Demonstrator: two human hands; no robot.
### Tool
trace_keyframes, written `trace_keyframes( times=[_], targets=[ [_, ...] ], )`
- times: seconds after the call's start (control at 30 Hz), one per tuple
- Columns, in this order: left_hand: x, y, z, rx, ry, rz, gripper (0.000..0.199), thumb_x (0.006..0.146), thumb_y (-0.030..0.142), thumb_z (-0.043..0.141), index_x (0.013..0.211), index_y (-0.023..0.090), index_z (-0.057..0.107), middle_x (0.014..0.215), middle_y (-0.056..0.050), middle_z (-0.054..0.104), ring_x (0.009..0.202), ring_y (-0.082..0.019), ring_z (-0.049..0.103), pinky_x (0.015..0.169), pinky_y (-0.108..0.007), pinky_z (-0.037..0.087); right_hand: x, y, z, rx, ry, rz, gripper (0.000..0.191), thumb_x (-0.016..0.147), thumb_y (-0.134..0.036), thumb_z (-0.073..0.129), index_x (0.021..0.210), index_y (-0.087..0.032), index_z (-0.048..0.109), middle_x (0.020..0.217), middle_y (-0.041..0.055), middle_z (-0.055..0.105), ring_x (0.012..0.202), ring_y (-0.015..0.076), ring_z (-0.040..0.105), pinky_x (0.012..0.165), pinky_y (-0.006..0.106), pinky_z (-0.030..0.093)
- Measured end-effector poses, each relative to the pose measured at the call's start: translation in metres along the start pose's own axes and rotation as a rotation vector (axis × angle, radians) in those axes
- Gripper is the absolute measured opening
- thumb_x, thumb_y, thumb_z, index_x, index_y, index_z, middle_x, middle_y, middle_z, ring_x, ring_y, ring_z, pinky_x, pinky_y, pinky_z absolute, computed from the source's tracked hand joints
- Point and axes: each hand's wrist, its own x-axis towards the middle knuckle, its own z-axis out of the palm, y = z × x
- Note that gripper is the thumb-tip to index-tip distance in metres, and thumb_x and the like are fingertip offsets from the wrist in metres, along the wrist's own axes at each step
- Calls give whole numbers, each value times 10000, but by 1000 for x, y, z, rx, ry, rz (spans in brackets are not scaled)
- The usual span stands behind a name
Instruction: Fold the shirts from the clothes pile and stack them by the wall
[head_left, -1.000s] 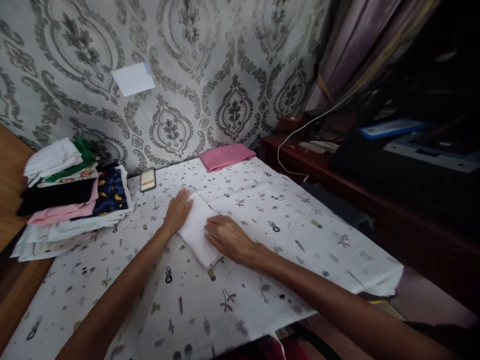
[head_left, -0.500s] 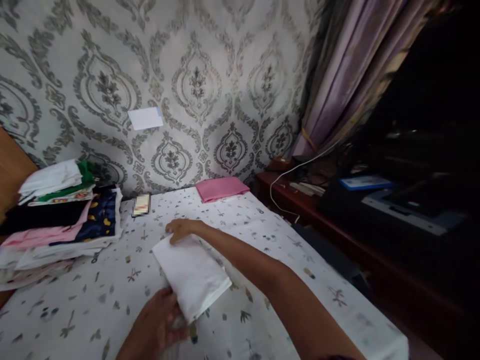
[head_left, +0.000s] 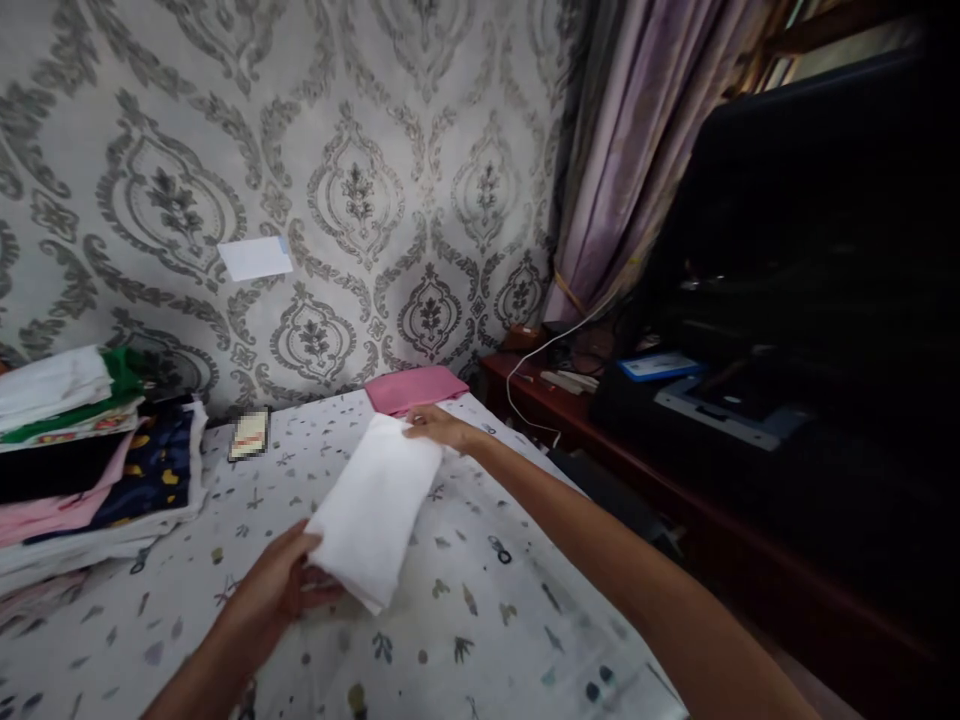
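A folded white cloth (head_left: 379,510) is held between both hands, slightly tilted over the patterned white sheet. My left hand (head_left: 289,572) grips its near left corner, thumb on top and fingers underneath. At the far right corner, my right hand (head_left: 439,428) pinches the edge of the same cloth. Just behind the right hand lies a folded pink cloth (head_left: 416,388) against the wall. How the white cloth is folded inside cannot be made out.
Stacked folded clothes (head_left: 82,450) stand at the left. A phone-like object (head_left: 249,434) with a blurred face lies near the wall. At the right, a dark red cabinet (head_left: 517,385) carries a white cable (head_left: 514,385) and a blue-edged item (head_left: 660,367). A purple curtain (head_left: 622,130) hangs behind.
The white cloth has been turned and moved toward the pink cloth. My left hand now grips its corner, and my right hand has shifted right. The view has swung right.
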Motion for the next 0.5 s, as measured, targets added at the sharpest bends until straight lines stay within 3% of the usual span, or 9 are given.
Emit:
trace_keyframes(
  times=[0.13,0.2,0.33,0.4,0.5],
  targets=[
    [60,32,47,93,0,108,252,752,156,696,977,169,583,732,-26,675,522,-158,639,514,-303,571,-20,41,-48,59,289,157,324,705,-435,730,813,-178,565,643,-32,566,560,127,527,518,237,404],
    [96,41,73,153,2,159,168,784,137,681,921,157,585,684,-8,650,474,-120,603,490,-254,544,-20,56,-66,53,416,240,321,738,-426,742,834,-155,599,686,-10,600,595,137,557,532,245,430],
    [162,55,112,248,40,182,102,832,138,670,908,146,603,650,19,622,460,-89,570,529,-232,525,-5,78,-91,-3,583,407,314,916,-379,643,1116,-137,632,1071,67,660,893,193,649,756,353,558],
    [189,59,125,308,58,173,129,870,193,663,978,137,622,764,-11,662,564,-108,620,599,-260,546,4,86,-99,-43,624,479,347,952,-366,604,1230,-160,594,1220,85,618,1024,220,635,857,422,558],
    [221,59,138,415,81,158,310,928,329,620,1180,148,605,1119,-84,658,916,-189,665,793,-377,575,14,96,-106,-117,656,550,370,948,-365,609,1260,-168,581,1259,94,602,1065,235,624,885,443,549]
  ],
)
